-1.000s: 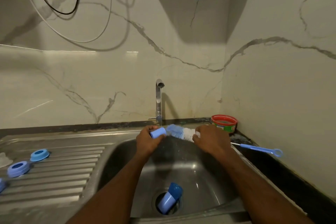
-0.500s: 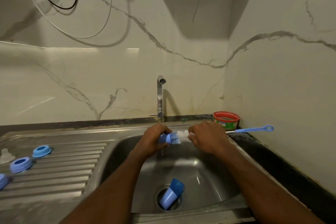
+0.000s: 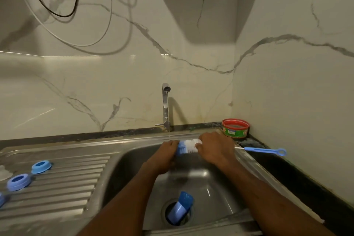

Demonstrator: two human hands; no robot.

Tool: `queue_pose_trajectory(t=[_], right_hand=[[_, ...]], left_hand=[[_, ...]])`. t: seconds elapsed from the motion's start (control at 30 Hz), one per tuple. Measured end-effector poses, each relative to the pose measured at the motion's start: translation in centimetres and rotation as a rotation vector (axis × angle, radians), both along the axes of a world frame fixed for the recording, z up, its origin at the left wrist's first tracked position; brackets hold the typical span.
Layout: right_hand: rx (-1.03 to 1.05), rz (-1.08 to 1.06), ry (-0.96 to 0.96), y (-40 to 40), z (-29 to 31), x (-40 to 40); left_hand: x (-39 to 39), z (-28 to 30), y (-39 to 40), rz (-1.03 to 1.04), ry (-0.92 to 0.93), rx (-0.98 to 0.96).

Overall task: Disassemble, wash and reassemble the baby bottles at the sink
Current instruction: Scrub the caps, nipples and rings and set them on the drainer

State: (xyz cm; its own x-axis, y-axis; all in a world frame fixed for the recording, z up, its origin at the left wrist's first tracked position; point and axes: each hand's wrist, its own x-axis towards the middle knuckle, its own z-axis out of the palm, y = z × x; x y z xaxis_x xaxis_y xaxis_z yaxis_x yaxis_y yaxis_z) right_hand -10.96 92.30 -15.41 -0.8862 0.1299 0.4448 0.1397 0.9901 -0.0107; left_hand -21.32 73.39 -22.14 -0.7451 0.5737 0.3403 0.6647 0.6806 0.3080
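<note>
A blue plastic bottle (image 3: 180, 210) lies tilted in the drain of the steel sink (image 3: 220, 193). Left of it, blue screw rings (image 3: 41, 166) sit on the ribbed drainboard. Further back, over the basin, the left hand (image 3: 164, 156) grips a small blue bottle part, mostly hidden, while the right hand (image 3: 213, 148) is curled round a blue-and-white bristle brush (image 3: 188, 146), its blue handle poking right. A red-rimmed tub (image 3: 235, 128) sits in the far corner.
</note>
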Motion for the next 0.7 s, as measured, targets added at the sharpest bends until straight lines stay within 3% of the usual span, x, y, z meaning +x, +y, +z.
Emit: queue_pose_trajectory(t=[0.13,0.23,0.3,0.43,0.57,0.7], right_hand=[[-0.159,-0.045,-0.133,0.7,-0.2,-0.3],[-0.059,-0.082,-0.096,0.9,0.5,0.2],[0.009,-0.094,-0.072,1.2,0.7,0.6],[0.077,-0.049,-0.134,0.9,0.5,0.4],[0.125,-0.001,-0.197,-0.1,0.1,-0.1],[0.127,-0.019,-0.218,-0.1,-0.1,-0.3]], left_hand=[[0.5,1.6,-0.1,0.122,0.114,0.045],[0.5,1.5,-1.4,0.267,0.069,0.101],[0.7,1.1,-2.2,0.349,0.0,0.004],[1.6,1.4,-2.8,0.278,-0.099,-0.117],[1.9,1.5,-2.0,0.321,-0.18,0.006],[2.0,2.0,-1.5,0.368,-0.102,0.082]])
